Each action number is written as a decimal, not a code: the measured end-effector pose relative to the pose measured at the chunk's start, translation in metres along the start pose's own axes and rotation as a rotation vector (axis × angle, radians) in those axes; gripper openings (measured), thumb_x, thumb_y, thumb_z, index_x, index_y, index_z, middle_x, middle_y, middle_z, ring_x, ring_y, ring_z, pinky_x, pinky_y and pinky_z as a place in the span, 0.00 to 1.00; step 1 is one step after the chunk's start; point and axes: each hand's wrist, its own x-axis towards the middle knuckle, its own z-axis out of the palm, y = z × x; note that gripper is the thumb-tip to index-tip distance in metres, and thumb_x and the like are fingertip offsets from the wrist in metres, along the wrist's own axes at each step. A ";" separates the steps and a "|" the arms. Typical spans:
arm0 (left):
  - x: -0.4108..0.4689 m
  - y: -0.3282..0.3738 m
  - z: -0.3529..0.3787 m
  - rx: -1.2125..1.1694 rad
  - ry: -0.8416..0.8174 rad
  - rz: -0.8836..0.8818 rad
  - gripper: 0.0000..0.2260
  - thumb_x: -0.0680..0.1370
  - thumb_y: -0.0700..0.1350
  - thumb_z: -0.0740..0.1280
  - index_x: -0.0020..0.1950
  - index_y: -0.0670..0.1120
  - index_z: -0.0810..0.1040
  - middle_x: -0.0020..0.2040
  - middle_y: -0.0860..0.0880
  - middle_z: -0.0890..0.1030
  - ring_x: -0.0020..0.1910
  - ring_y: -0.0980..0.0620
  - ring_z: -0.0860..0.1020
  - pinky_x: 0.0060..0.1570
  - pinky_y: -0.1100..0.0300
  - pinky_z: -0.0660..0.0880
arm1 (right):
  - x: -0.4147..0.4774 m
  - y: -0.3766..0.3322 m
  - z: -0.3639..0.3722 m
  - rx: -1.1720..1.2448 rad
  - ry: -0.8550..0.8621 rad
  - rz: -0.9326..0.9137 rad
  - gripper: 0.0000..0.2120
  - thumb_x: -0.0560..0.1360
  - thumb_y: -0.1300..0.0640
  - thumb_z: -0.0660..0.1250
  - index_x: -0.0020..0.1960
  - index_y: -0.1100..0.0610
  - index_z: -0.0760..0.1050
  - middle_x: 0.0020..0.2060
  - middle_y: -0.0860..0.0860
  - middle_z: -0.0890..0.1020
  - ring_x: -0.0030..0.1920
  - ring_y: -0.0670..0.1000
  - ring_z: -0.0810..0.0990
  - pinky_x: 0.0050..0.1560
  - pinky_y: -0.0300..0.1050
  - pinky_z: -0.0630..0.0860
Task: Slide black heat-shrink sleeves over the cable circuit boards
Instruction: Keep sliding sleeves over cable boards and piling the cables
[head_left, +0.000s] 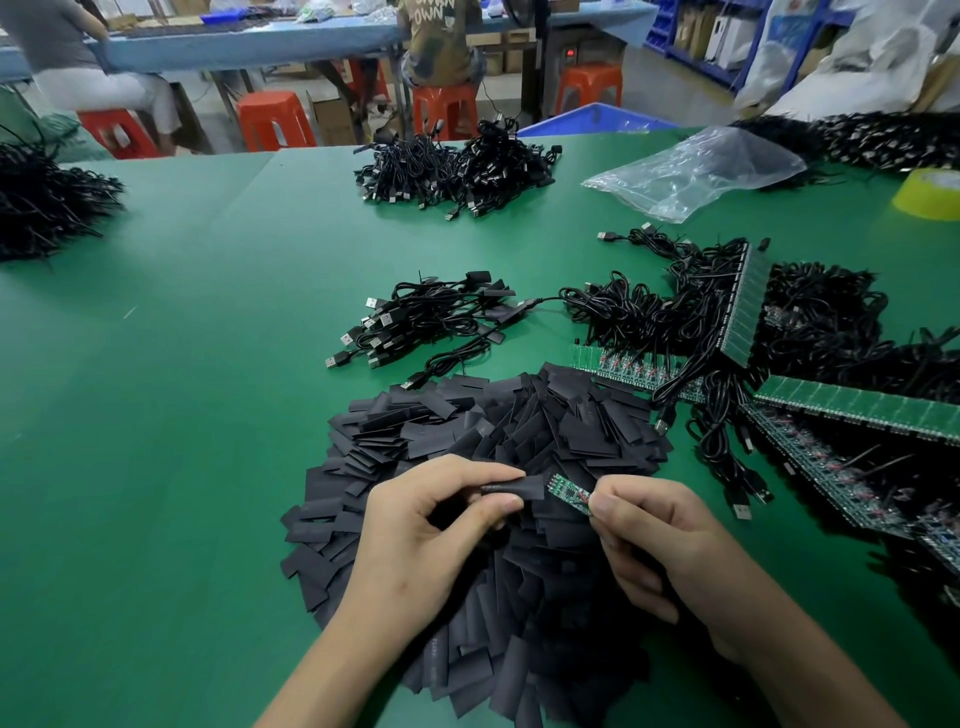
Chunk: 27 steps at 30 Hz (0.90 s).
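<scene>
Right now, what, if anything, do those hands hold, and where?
The left hand pinches a black sleeve near its middle; the right hand pinches a small green circuit board by its right end.

left hand pinches black sleeve | right hand pinches circuit board | above sleeve pile

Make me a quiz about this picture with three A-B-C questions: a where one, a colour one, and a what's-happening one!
1. Where on the table is the yellow tape roll? A) far right edge B) middle C) near left corner
2. What colour is the table? A) red B) green C) white
3. How far is the circuit board into the sleeve? A) fully covered B) mostly bare C) nowhere near
Answers: A, it sits at the right edge; B, the top is green; B, only its tip meets the sleeve.
</scene>
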 end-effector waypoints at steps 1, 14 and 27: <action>0.000 0.000 0.000 -0.003 -0.003 -0.001 0.07 0.75 0.49 0.73 0.52 0.57 0.86 0.43 0.53 0.85 0.42 0.53 0.84 0.46 0.68 0.75 | 0.000 0.000 0.000 0.001 -0.008 0.002 0.19 0.79 0.49 0.64 0.35 0.59 0.66 0.23 0.52 0.64 0.19 0.48 0.59 0.21 0.36 0.58; 0.003 -0.001 -0.009 0.077 -0.135 0.075 0.08 0.76 0.50 0.74 0.54 0.53 0.86 0.47 0.56 0.84 0.47 0.51 0.83 0.50 0.61 0.77 | -0.002 -0.001 -0.004 -0.014 -0.128 0.057 0.18 0.78 0.44 0.66 0.35 0.53 0.69 0.23 0.51 0.65 0.19 0.48 0.60 0.21 0.36 0.58; 0.005 -0.002 -0.016 0.141 -0.260 0.145 0.09 0.73 0.48 0.78 0.53 0.51 0.88 0.45 0.56 0.83 0.44 0.53 0.82 0.45 0.63 0.76 | -0.003 -0.005 -0.005 -0.051 -0.212 0.156 0.18 0.81 0.50 0.65 0.34 0.54 0.68 0.23 0.50 0.66 0.19 0.49 0.60 0.21 0.38 0.58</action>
